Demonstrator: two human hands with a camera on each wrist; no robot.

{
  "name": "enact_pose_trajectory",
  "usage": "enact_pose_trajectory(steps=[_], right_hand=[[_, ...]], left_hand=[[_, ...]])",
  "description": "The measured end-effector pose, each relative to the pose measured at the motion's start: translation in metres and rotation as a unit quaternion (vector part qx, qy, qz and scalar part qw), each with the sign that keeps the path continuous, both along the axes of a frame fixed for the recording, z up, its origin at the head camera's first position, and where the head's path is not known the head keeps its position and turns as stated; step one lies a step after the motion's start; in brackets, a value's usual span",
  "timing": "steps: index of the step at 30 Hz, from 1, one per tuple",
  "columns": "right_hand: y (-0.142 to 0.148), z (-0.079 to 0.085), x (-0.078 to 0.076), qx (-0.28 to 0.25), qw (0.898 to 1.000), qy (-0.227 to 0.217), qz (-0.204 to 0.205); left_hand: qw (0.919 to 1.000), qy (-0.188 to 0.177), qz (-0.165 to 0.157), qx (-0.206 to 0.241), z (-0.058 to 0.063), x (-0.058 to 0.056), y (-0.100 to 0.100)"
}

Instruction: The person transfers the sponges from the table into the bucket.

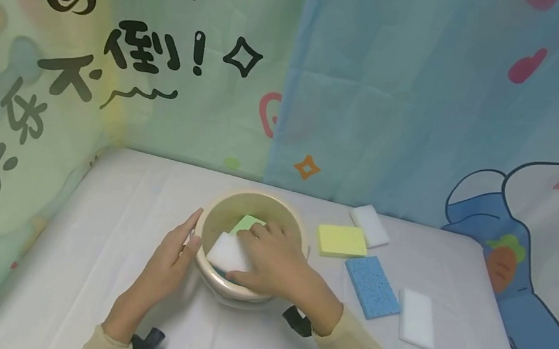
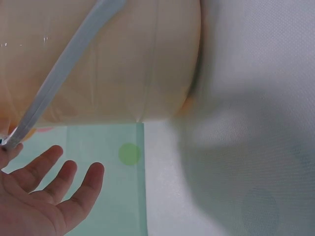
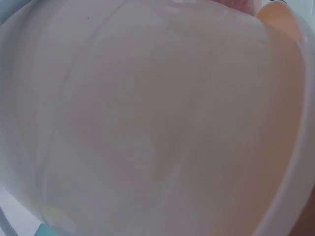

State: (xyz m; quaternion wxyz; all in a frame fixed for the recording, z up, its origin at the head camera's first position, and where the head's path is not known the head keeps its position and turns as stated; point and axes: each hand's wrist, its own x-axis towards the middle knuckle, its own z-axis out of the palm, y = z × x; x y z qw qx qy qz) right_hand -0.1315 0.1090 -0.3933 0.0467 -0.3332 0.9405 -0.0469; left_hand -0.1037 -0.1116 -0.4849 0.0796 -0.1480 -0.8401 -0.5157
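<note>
A cream bucket point(image 1: 240, 294) with a shiny rim stands on the white-covered table. My right hand point(image 1: 270, 260) reaches down into it, thumb and fingers around a white sponge point(image 1: 226, 252). Behind that sponge, a green sponge point(image 1: 247, 224) shows inside the bucket. At the left side of the rim, my left hand point(image 1: 169, 261) rests with fingers extended. In the left wrist view, the left fingers point(image 2: 87, 189) are spread below the bucket's pale handle point(image 2: 64, 66). The right wrist view is filled mostly by the bucket wall point(image 3: 147, 113), and the grasp is hidden there.
Right of the bucket lie a yellow sponge point(image 1: 342, 242), a blue sponge point(image 1: 372, 287) and two white sponges, one at the back point(image 1: 369, 225) and one nearer point(image 1: 417, 318). Printed curtains point(image 1: 378, 123) hang behind the table point(image 1: 85, 290).
</note>
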Motion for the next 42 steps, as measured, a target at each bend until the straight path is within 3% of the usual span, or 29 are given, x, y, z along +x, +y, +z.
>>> enact_pose_trajectory(steps=[12,28,37,42], right_hand=[[0.016,0.012,-0.002,-0.023,0.999,-0.003,-0.033],[0.079,0.015,0.004,-0.139,0.984,0.092,-0.071],[0.113,0.014,0.009,-0.159,0.977,0.054,-0.128],[0.131,0.006,0.009,-0.16,0.974,0.059,-0.152]], left_hand=[[1.0,-0.002,0.006,0.004,0.0,0.0,0.0],[1.0,-0.004,0.006,0.003,0.0,0.002,0.0],[1.0,-0.005,0.003,0.007,0.0,0.002,0.001],[1.0,-0.007,0.002,0.006,0.001,0.002,0.002]])
